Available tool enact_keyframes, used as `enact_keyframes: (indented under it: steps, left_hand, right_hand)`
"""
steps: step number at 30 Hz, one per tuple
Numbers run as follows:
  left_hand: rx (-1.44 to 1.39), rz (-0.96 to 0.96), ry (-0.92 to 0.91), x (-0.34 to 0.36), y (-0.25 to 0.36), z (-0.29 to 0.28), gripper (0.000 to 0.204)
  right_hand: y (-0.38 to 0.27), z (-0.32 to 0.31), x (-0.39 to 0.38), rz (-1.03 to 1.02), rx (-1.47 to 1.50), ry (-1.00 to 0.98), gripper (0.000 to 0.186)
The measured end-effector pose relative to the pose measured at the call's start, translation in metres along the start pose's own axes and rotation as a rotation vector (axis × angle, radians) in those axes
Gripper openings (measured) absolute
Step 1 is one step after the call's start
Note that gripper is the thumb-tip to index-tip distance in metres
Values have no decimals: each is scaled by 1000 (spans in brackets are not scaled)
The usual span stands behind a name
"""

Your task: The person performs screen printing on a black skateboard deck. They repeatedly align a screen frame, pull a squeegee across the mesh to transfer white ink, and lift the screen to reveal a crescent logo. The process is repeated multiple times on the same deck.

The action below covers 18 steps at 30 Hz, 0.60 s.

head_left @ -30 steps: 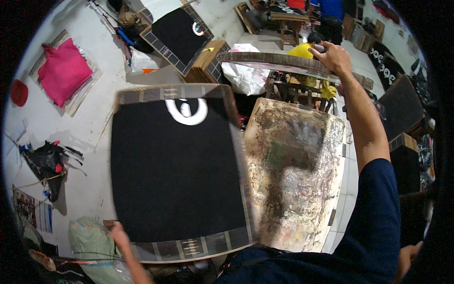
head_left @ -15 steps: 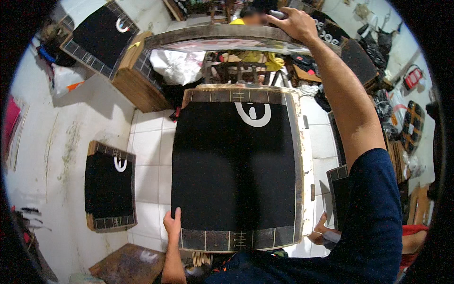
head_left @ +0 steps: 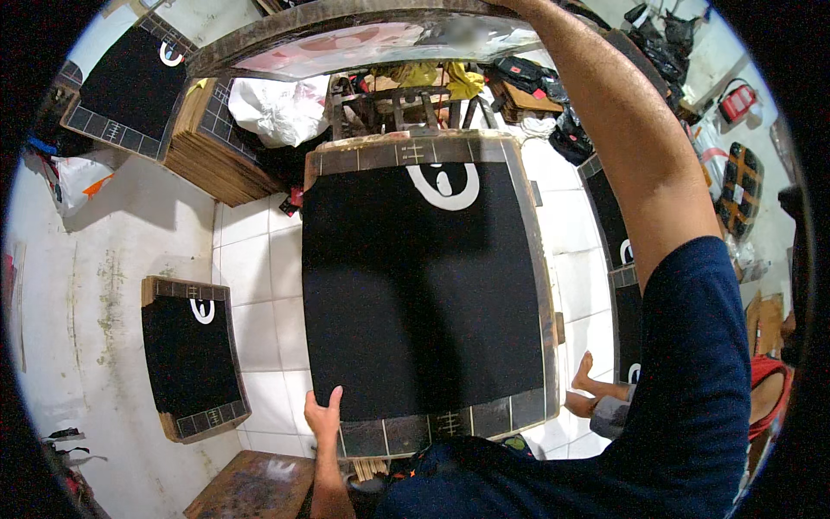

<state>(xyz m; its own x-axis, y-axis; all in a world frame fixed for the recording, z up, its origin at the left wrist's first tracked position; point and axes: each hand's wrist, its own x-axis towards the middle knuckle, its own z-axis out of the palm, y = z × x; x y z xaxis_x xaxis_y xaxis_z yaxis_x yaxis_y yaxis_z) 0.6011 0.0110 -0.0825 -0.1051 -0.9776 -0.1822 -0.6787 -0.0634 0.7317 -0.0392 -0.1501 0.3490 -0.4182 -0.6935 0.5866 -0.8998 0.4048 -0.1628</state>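
A black fabric piece (head_left: 415, 303) with a white curved print near its far edge lies flat on a marked board (head_left: 493, 415) in front of me. My left hand (head_left: 323, 413) is at the board's near left corner, thumb over the edge of the fabric and fingers mostly hidden at the side. Raised beyond the board is a screen-printing frame (head_left: 285, 36), tilted up, with its stained mesh underside showing. My right arm reaches up to it; the right hand (head_left: 517, 3) is at the frame's top bar, its fingers cut off by the picture's upper edge.
Similar boards with black fabric stand left (head_left: 192, 359) and far left (head_left: 134, 91), the latter beside stacked boards (head_left: 216, 160). A white plastic bag (head_left: 290, 112) lies behind. At right are another person's foot (head_left: 585, 374), more boards and a red fire extinguisher (head_left: 737, 102).
The view has shifted, so the frame and my right hand sit higher in the picture, the hand mostly out of it. My left hand stays at the board's corner. The fabric lies as before.
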Motion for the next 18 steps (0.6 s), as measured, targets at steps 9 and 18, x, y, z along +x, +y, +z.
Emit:
enact_keyframes:
  steps: [9, 18]
  left_hand:
    - [119, -31, 36, -6, 11, -1, 47]
    - [127, -69, 58, 3, 4, 2, 63]
  right_hand:
    - [5, 4, 21, 5, -27, 4, 86]
    - [6, -1, 28, 9, 16, -30, 91]
